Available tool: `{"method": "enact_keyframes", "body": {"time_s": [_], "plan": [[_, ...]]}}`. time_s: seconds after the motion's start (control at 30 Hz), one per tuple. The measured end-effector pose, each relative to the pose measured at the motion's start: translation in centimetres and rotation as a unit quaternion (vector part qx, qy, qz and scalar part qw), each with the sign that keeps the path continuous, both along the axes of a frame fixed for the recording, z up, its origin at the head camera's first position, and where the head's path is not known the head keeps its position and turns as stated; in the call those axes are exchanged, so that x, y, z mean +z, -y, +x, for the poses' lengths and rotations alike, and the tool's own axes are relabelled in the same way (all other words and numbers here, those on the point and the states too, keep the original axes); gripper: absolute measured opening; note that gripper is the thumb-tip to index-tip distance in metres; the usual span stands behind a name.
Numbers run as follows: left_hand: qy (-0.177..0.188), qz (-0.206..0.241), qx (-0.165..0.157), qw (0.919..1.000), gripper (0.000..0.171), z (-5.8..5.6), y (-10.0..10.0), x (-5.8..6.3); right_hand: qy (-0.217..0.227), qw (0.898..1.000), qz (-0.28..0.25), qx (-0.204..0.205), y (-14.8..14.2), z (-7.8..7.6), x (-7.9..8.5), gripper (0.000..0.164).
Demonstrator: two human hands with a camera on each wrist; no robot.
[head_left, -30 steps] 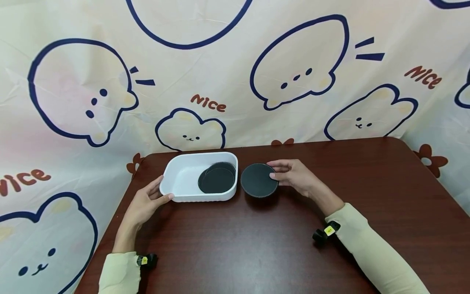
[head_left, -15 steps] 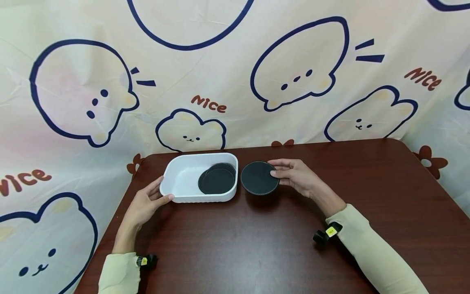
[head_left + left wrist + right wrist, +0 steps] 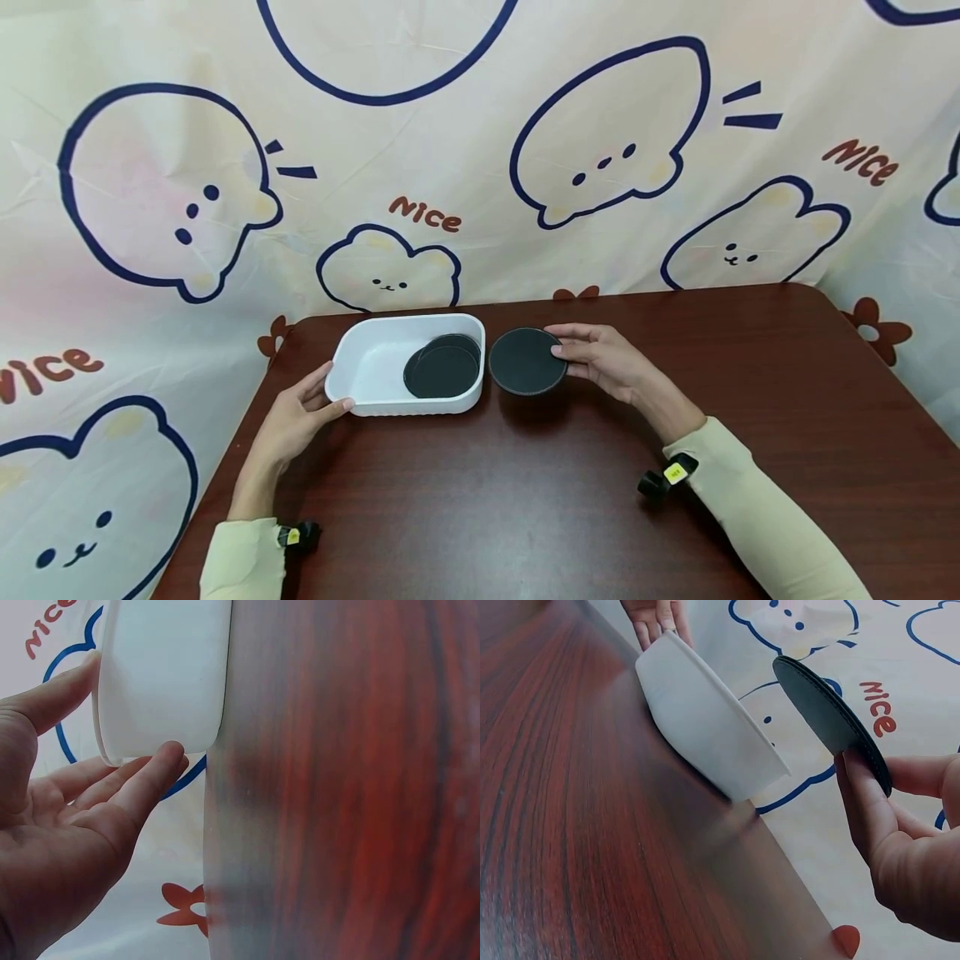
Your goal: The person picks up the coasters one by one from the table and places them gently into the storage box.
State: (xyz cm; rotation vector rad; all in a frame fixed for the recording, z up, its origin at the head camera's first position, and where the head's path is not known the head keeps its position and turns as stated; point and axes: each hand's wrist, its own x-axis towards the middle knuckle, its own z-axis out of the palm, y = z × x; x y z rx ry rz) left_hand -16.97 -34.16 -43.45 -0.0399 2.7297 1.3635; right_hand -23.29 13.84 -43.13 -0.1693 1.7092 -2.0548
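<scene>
A white rectangular tub (image 3: 375,367) with rounded corners stands near the table's far edge. Inside, at its right end, lie overlapping round black coasters (image 3: 442,371). My left hand (image 3: 296,417) holds the tub's left end, thumb at the front rim; the left wrist view shows the fingers (image 3: 154,776) against the end wall. My right hand (image 3: 607,362) pinches another round black coaster (image 3: 527,361) by its right edge, thumb on top and fingers beneath. This coaster is held above the table, just right of the tub. Its stitched edge shows in the right wrist view (image 3: 832,712).
The dark brown wooden table (image 3: 480,500) carries the tub. A pale cloth (image 3: 480,167) printed with cartoon bears hangs behind and along the sides. Black wrist cameras (image 3: 300,536) sit at both sleeves.
The coaster in my right hand has risen slightly in the head view and stays beside the tub. My left hand and the tub have stayed in place.
</scene>
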Motion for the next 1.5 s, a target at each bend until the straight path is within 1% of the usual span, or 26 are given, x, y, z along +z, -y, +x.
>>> {"method": "enact_keyframes", "body": {"time_s": [0.17,0.4,0.8,0.97,1.2,1.5], "plan": [[0.0,-0.005,0.003,1.0,0.092,0.1,0.0,0.0,0.005,1.0,-0.01,0.005,0.6,-0.3,-0.1,0.054],[0.001,0.001,0.001,1.0,0.092,0.2,0.0,0.1,0.008,1.0,-0.018,0.009,1.6,-0.6,-0.3,0.056],[0.005,-0.002,0.003,1.0,0.092,0.3,0.1,-0.1,0.016,0.999,-0.037,-0.002,4.2,-1.0,-0.4,0.054],[0.001,0.001,-0.003,1.0,0.091,0.2,0.1,-0.2,0.017,0.999,-0.04,-0.002,4.8,-1.2,-0.6,0.055],[0.006,-0.004,0.002,1.0,0.092,0.0,0.0,-0.1,0.015,0.999,-0.044,0.001,5.9,-1.5,-0.5,0.055],[0.006,0.002,0.004,1.0,0.093,-0.1,0.0,-0.1,0.017,0.999,-0.032,0.003,7.4,-1.7,-0.3,0.052]]}}
